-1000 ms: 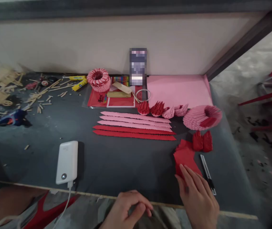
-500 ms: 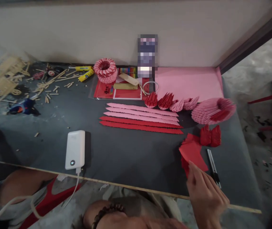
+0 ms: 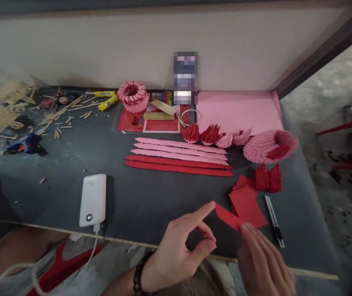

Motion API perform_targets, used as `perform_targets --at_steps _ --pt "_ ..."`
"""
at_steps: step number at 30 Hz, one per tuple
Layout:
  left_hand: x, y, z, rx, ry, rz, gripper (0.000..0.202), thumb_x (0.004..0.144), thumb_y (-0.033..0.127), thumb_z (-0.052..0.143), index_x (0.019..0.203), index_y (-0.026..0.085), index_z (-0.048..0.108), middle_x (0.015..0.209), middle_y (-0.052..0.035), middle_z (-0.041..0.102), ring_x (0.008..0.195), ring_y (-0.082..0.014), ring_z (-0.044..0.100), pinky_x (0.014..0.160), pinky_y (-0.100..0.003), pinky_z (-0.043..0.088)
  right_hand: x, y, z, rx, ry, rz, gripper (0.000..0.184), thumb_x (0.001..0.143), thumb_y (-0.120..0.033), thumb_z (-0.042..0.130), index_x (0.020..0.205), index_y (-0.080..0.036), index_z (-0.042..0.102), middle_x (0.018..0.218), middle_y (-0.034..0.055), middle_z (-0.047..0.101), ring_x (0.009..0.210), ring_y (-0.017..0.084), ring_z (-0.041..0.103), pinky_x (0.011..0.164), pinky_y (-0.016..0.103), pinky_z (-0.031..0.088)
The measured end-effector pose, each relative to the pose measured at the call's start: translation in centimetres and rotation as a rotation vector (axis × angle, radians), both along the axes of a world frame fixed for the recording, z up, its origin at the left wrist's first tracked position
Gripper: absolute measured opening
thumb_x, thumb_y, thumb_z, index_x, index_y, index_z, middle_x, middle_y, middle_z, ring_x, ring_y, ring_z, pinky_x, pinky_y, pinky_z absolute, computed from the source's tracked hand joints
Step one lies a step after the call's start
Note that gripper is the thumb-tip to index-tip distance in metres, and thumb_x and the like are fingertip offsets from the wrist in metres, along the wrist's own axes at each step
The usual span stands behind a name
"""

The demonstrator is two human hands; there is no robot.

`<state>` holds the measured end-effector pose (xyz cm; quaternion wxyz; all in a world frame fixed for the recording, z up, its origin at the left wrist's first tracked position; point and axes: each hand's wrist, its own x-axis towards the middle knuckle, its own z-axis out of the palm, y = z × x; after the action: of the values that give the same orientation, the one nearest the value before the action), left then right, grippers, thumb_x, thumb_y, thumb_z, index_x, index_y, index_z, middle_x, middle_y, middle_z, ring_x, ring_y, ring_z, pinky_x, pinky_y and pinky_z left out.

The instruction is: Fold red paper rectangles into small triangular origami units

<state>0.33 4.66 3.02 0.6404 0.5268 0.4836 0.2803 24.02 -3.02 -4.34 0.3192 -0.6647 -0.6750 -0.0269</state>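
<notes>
My right hand [image 3: 264,261] pinches a small red paper slip [image 3: 228,218] by one end, held in the air above the table's front edge. At the slip's other end is my left hand [image 3: 184,246], its index finger stretched to the corner and its thumb apart; it wears a dark bead bracelet. Whether that fingertip touches the paper I cannot tell. Just behind lies a loose stack of red paper pieces [image 3: 249,207]. A utility knife [image 3: 274,222] is at its right, and two folded red bundles [image 3: 268,179] stand behind it.
Long pink strips [image 3: 180,149] and red strips [image 3: 179,167] lie mid-table. Folded pink paper pieces [image 3: 271,146] stand behind, near a pink sheet [image 3: 237,109]. A white power bank [image 3: 93,199] with a cable sits left. Wooden sticks [image 3: 61,113] and glue tubes [image 3: 108,102] are farther left.
My right hand has lifted one red paper slip off the stack and drawn it left. My left hand has risen from below the table edge to meet it.
</notes>
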Motion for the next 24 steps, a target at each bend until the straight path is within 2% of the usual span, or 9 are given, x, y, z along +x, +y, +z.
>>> perform_targets --at_steps 3,5,7,10,14,17,19,22,24 --pt "0.6 0.7 -2.5 0.085 0.094 -0.004 0.065 0.075 0.037 0.078 0.127 0.072 0.057 0.1 0.0048 0.082 0.1 -0.0323 0.077 0.094 -0.052 0.059 -1.8 -0.2 0.6 -0.107 -0.074 0.29 0.076 0.085 -0.014 0.065 0.153 -0.042 0.043 0.127 -0.0068 0.074 0.105 0.026 0.078 0.084 0.035 0.07" --pt "0.4 0.1 -3.7 0.12 0.143 0.077 0.054 0.077 0.032 0.078 0.109 0.073 0.066 0.092 0.0058 0.083 0.09 -0.0316 0.078 0.086 -0.051 0.062 -3.2 0.4 0.6 -0.105 -0.02 0.361 0.075 0.086 -0.01 0.062 0.153 -0.04 0.044 0.125 -0.0051 0.076 0.105 0.024 0.078 0.086 0.034 0.07" --pt "-0.1 -0.7 -4.4 0.115 0.15 0.164 0.048 0.076 0.029 0.078 0.096 0.072 0.071 0.086 0.007 0.082 0.083 -0.0311 0.078 0.081 -0.05 0.062 -4.5 1.3 0.4 -0.017 0.106 0.306 0.071 0.084 -0.005 0.064 0.146 -0.039 0.055 0.113 -0.0038 0.08 0.095 0.022 0.08 0.081 0.033 0.07" --pt "-1.0 -1.3 -5.1 0.057 0.141 0.276 0.041 0.073 0.029 0.08 0.084 0.068 0.075 0.082 0.0069 0.082 0.081 -0.0322 0.079 0.079 -0.05 0.063 -6.0 2.5 0.2 -0.088 0.349 0.194 0.048 0.085 -0.008 0.066 0.117 -0.044 0.073 0.104 -0.0054 0.08 0.09 0.022 0.079 0.08 0.037 0.069" --pt "-1.2 -1.7 -5.2 -0.077 0.13 0.365 0.028 0.069 0.035 0.082 0.073 0.062 0.078 0.073 0.0047 0.081 0.076 -0.0349 0.078 0.076 -0.051 0.064 -6.7 3.3 0.4 -0.227 0.53 0.066 0.01 0.086 -0.025 0.072 0.084 -0.033 0.076 0.117 0.0013 0.075 0.101 0.026 0.076 0.079 0.04 0.066" --pt "-0.6 -2.0 -4.9 -0.156 0.082 0.466 0.019 0.064 0.04 0.084 0.067 0.058 0.078 0.07 0.0031 0.081 0.076 -0.0366 0.078 0.076 -0.052 0.065 -7.2 3.6 0.4 -0.296 0.778 0.09 0.005 0.086 -0.03 0.073 0.083 -0.026 0.073 0.133 0.0078 0.068 0.117 0.029 0.071 0.088 0.044 0.064" --pt "-0.2 -2.2 -4.7 -0.175 0.051 0.522 0.016 0.064 0.042 0.083 0.067 0.057 0.079 0.07 0.0025 0.08 0.076 -0.0364 0.079 0.076 -0.052 0.065 -7.6 3.6 0.4 -0.326 0.931 0.125 0.007 0.088 -0.03 0.07 0.085 -0.024 0.07 0.134 0.0095 0.068 0.115 0.028 0.072 0.089 0.044 0.064" --pt "0.2 -2.4 -4.9 -0.166 0.023 0.562 0.017 0.063 0.041 0.084 0.067 0.056 0.079 0.07 0.0026 0.08 0.075 -0.0351 0.079 0.074 -0.05 0.065 -8.1 3.5 0.3 -0.353 1.009 0.093 0.005 0.09 -0.031 0.069 0.087 -0.027 0.068 0.1 0.0038 0.078 0.084 0.021 0.076 0.069 0.033 0.065" --pt "0.2 -2.4 -5.1 -0.152 0.016 0.58 0.018 0.062 0.038 0.085 0.067 0.054 0.078 0.072 0.0022 0.081 0.08 -0.0353 0.079 0.077 -0.049 0.065 -8.2 3.3 0.4 -0.356 1.006 0.038 0.005 0.09 -0.032 0.069 0.086 -0.029 0.069 0.085 0.0005 0.076 0.076 0.019 0.074 0.064 0.03 0.063"
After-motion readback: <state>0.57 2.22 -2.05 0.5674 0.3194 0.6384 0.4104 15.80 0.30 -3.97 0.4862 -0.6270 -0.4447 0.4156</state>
